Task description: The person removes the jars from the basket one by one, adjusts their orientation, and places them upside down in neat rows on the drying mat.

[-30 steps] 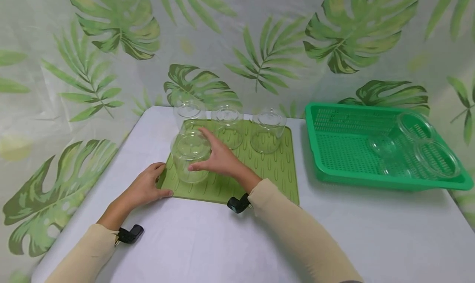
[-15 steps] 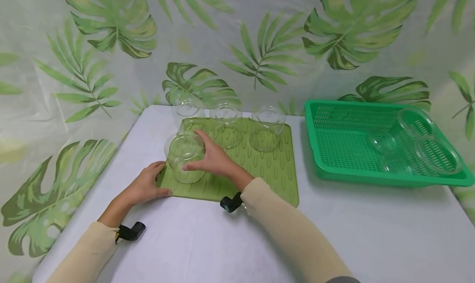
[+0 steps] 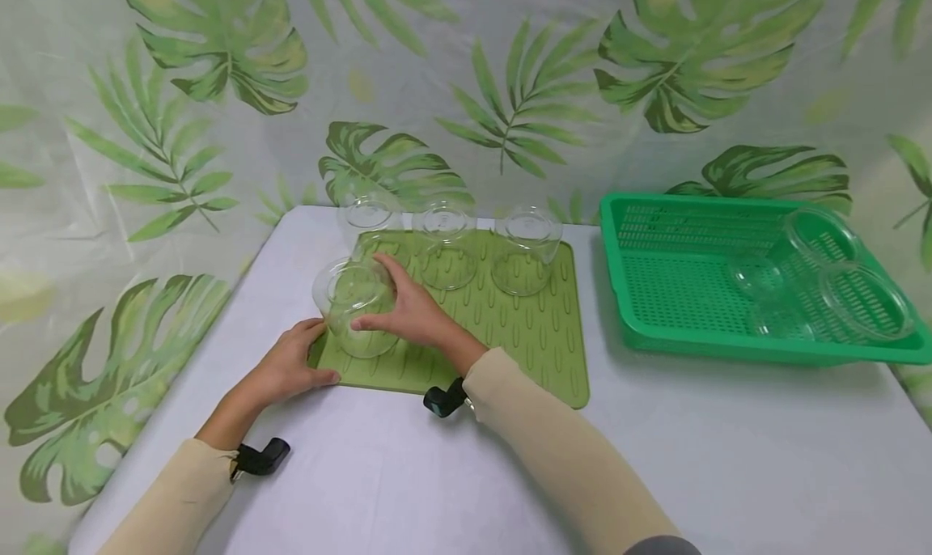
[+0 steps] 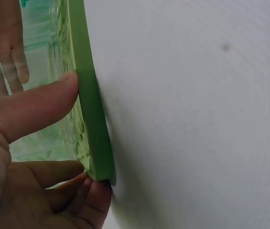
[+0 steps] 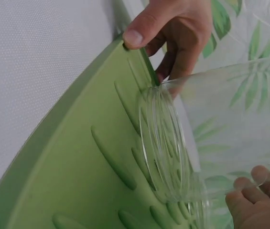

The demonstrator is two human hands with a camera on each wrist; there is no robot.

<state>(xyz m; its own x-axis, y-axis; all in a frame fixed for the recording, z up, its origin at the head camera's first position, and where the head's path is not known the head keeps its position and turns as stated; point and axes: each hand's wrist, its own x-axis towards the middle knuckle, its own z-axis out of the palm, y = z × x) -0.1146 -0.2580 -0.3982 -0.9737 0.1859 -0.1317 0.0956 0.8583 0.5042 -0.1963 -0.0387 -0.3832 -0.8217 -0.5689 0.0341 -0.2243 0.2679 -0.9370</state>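
On the green ridged mat (image 3: 510,336), my right hand (image 3: 418,312) holds a clear jar (image 3: 348,316) from its right side, thumb in front and fingers behind. The jar stands mouth down near the mat's left edge; its ridged rim (image 5: 161,138) lies against the mat in the right wrist view. My left hand (image 3: 285,367) pinches the mat's near left corner, thumb on the front edge and fingers at the left side. Behind stand three more clear upside-down jars in a row: a left jar (image 3: 370,219), a middle jar (image 3: 446,252) and a right jar (image 3: 526,256).
A green slotted basket (image 3: 655,284) stands at the right, with clear jars (image 3: 866,300) lying in its right end. White cloth covers the table (image 3: 349,474). A leaf-patterned sheet (image 3: 408,78) hangs behind.
My right hand has shifted the held jar left, toward the mat's left edge and my left hand. The left hand keeps its place at the corner.
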